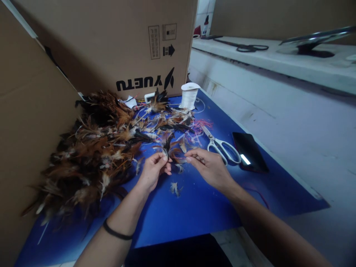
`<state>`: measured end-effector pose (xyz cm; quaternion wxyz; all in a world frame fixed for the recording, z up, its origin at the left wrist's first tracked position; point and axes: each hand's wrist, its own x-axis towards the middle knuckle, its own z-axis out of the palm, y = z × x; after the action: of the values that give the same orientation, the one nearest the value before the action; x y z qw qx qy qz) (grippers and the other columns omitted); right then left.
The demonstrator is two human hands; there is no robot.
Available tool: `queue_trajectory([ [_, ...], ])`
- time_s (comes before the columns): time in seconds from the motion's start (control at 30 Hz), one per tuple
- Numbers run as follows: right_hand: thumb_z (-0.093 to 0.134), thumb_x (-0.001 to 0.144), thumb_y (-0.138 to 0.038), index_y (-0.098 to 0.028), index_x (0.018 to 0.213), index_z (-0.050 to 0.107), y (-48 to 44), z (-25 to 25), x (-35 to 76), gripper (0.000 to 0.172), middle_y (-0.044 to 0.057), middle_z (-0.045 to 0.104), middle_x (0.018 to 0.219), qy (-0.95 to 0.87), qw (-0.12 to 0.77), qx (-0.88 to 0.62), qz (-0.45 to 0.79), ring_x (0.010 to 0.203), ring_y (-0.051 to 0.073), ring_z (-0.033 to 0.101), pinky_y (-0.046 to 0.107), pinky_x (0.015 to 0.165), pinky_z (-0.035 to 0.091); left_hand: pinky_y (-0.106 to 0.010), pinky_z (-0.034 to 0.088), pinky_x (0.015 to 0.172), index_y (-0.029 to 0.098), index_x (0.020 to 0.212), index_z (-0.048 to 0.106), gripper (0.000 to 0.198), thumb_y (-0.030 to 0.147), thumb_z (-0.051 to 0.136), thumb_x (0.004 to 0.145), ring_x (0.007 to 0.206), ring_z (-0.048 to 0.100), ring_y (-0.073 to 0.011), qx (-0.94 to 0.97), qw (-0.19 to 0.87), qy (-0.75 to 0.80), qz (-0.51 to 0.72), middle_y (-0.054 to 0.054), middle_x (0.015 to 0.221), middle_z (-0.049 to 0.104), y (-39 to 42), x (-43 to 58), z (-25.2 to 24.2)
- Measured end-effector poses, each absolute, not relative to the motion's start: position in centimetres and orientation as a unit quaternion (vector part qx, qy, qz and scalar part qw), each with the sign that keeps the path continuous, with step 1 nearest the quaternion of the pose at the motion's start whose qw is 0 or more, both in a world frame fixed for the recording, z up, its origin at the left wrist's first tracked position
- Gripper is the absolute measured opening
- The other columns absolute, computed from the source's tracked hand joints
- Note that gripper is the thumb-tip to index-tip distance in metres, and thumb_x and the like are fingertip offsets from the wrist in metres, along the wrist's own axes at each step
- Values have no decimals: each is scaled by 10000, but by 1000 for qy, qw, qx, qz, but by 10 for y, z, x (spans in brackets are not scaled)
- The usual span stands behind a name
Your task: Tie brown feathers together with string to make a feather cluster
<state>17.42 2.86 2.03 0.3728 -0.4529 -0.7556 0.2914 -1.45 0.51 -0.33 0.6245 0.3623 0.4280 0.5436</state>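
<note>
My left hand [156, 167] pinches a small bunch of dark and brown feathers [167, 142] between thumb and forefinger, tips pointing away from me. To its right, my right hand [208, 167] is closed in a pinch on a thin reddish thread [179, 158] that runs toward the bunch. Whether the thread goes around the feather stems is too small to tell. A pale loose feather [175, 188] lies on the blue tabletop [189, 218] below the hands. Just beyond my right hand lie scissors [222, 146] with white handles.
A big heap of brown feathers [94, 155] covers the left side. Behind are a white spool [189, 96], tangled pink threads [204, 124] and a tall cardboard box [111, 44]. A black phone [250, 152] lies right. Dark scissors [250, 48] rest on the ledge [267, 61].
</note>
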Motion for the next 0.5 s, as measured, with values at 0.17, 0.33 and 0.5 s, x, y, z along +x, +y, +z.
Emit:
queue_trajectory([
  [0.17, 542, 841, -284, -210, 874, 649, 27, 21, 174, 134, 7, 681, 764, -762, 363, -449, 294, 633, 133, 610, 258, 617, 474, -189, 469, 488, 111, 815, 600, 282, 348, 705, 707, 511, 541, -86, 351, 622, 442, 543, -9, 571, 588, 5, -14, -3],
  [0.33, 535, 842, -282, -211, 880, 651, 28, 19, 175, 141, 8, 681, 761, -760, 364, -447, 299, 632, 134, 613, 255, 600, 471, -198, 482, 490, 125, 768, 582, 286, 349, 732, 674, 525, 568, -102, 350, 627, 443, 536, -16, 582, 602, 5, -13, -4],
  [0.5, 538, 843, -288, -215, 882, 652, 28, 18, 176, 140, 10, 688, 786, -763, 369, -443, 293, 640, 137, 616, 256, 604, 476, -206, 490, 505, 127, 735, 586, 253, 345, 711, 702, 531, 575, -98, 366, 631, 437, 525, -23, 615, 614, 5, -14, -6],
])
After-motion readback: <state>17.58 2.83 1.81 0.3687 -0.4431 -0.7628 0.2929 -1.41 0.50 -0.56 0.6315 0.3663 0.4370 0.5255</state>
